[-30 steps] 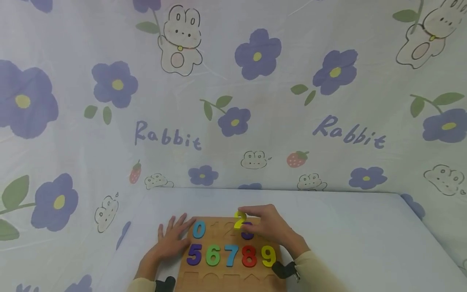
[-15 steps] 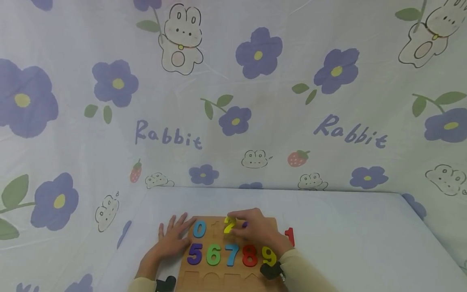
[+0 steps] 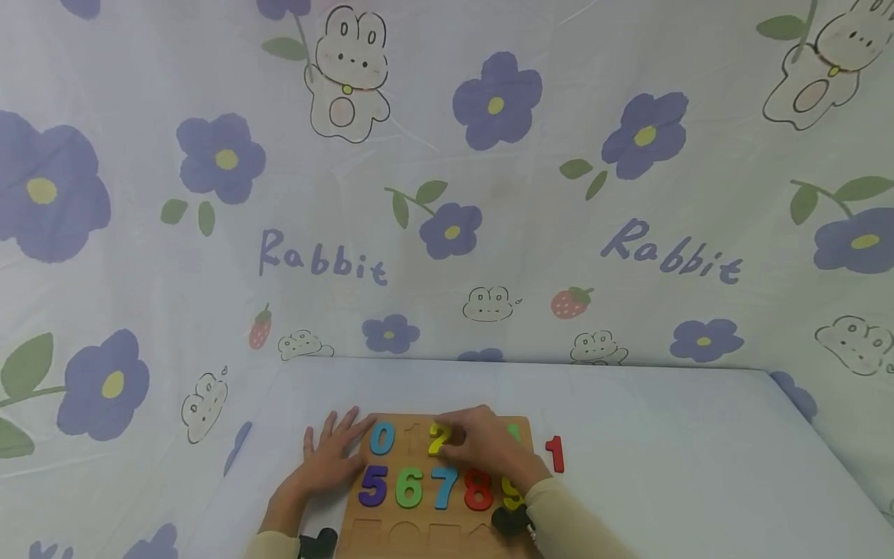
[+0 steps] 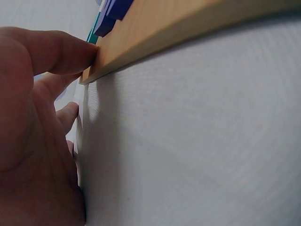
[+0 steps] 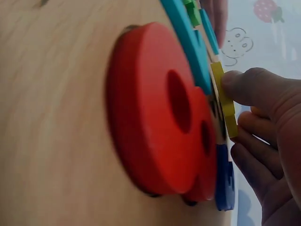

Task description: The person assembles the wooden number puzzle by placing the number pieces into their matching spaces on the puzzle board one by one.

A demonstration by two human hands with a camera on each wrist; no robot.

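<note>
My right hand (image 3: 492,446) pinches a yellow number 2 puzzle piece (image 3: 438,441) over the top row of a wooden number board (image 3: 391,514). In the right wrist view, the thumb presses one side of the yellow piece (image 5: 225,101), which stands slightly tilted close over its slot. My left hand (image 3: 328,458) lies beside the board's left edge with fingers spread. A fingertip touches the board's corner (image 4: 108,59) in the left wrist view. A blue 0 (image 3: 375,439) sits in the board; the 1 slot beside it is bare. The purple 3 is hidden in the head view.
A red 1 (image 3: 556,454) lies on the white table (image 3: 663,466), right of the board. The second row holds a purple 5 (image 3: 365,487), green 6, blue 7, red 8 (image 5: 160,117) and yellow 9. A green 4 (image 3: 515,437) shows behind my right hand. A printed cloth hangs behind.
My right hand has moved left and down with the yellow 2, from above the purple 3 to the 2 slot. The red 1 has come into view. The left hand stays put.
</note>
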